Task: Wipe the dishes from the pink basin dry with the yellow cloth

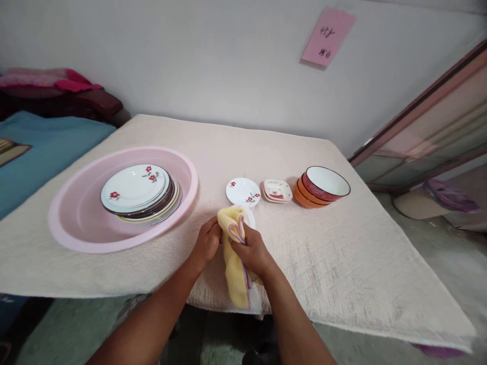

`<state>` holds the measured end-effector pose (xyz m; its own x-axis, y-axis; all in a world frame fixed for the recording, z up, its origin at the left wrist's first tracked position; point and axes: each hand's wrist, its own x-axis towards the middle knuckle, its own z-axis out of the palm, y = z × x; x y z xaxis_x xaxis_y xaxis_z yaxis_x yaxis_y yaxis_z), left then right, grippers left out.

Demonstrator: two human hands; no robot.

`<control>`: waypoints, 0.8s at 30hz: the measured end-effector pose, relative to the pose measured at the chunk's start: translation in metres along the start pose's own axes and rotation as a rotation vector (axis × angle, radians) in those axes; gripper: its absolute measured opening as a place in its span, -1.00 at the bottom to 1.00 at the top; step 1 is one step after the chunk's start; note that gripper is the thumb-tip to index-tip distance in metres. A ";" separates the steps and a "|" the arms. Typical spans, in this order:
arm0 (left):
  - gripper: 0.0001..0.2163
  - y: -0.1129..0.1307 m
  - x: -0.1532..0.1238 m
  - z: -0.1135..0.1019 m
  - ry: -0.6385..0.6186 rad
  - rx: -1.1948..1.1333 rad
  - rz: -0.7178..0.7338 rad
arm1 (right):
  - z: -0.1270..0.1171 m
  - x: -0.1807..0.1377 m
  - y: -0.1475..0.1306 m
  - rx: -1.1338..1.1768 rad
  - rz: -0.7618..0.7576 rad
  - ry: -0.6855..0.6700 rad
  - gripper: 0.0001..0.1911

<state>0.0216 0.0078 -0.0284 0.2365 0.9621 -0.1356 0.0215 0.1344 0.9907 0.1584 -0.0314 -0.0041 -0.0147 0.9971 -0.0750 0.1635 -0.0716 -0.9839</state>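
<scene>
A yellow cloth (236, 274) with a purple edge hangs between my two hands over the front part of the table. My left hand (208, 239) is closed at the cloth's left edge, its fingertips hidden. My right hand (254, 249) grips the folded cloth from the right, thumb on top. Behind the cloth, the rim of a small white plate (250, 218) shows; most of it is covered, and I cannot tell which hand bears it. Just beyond lies a white plate with red flowers (242, 192).
At left, a pink basin (76, 223) holds a stack of flowered plates (133, 187). Small square dishes (277, 190) and stacked orange and red bowls (317, 190) stand at right on the cream tablecloth (342, 263). A pink note (329, 38) hangs on the wall.
</scene>
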 end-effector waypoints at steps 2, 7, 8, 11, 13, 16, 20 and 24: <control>-0.75 -0.002 0.003 -0.002 0.017 -0.039 -0.032 | -0.005 -0.007 -0.002 -0.101 -0.018 -0.049 -0.84; -0.70 -0.004 0.009 -0.005 0.134 0.069 0.023 | -0.024 -0.017 0.004 -0.182 0.061 -0.026 -0.90; -0.68 -0.003 0.009 -0.005 0.144 0.084 0.032 | -0.029 -0.017 0.007 -0.162 0.104 0.030 -0.89; -0.65 0.001 0.006 -0.002 0.165 0.128 0.083 | -0.048 -0.016 0.018 -0.067 0.229 0.283 -0.83; -0.65 0.006 0.003 0.001 0.175 0.173 0.134 | -0.056 -0.013 0.026 0.018 0.251 0.458 -0.77; -0.66 0.011 -0.003 0.008 0.135 0.249 0.205 | -0.049 -0.011 0.033 0.080 0.140 0.505 -0.71; -0.71 0.011 -0.012 0.017 0.037 0.368 0.259 | -0.014 -0.011 0.024 -0.155 -0.096 0.335 -0.73; -0.73 0.009 -0.016 0.015 0.069 0.380 0.297 | 0.001 -0.008 0.009 -0.374 -0.185 0.357 -0.72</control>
<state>0.0331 -0.0097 -0.0171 0.2210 0.9610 0.1659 0.3193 -0.2320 0.9188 0.1586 -0.0403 -0.0130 0.2481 0.9440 0.2173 0.5306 0.0552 -0.8458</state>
